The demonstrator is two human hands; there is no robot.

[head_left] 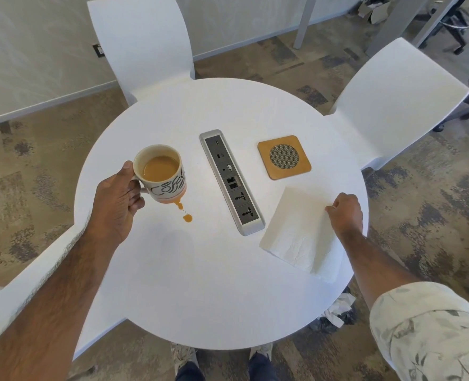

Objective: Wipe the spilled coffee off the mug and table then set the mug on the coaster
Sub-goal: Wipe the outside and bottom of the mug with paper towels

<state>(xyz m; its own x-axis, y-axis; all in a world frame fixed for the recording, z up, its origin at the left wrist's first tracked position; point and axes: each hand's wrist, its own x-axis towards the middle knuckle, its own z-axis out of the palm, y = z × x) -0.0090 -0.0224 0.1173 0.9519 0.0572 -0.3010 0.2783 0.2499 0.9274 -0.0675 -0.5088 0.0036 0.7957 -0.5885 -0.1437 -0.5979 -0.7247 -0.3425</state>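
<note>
My left hand (117, 199) grips the handle of a cream mug (163, 174) with black lettering, full of milky coffee, on the left side of the round white table (200, 284). Coffee runs down the mug's near side into small brown drops and a puddle (187, 218) on the table. My right hand (344, 213) pinches the right edge of a white paper napkin (296, 232) lying flat at the table's right. A square wooden coaster (284, 157) with a round mesh centre lies beyond the napkin.
A grey power and data socket strip (232, 182) runs down the table's middle between mug and coaster. White chairs (142, 42) surround the table. Crumpled tissue (337, 309) lies on the carpet under the table's right edge.
</note>
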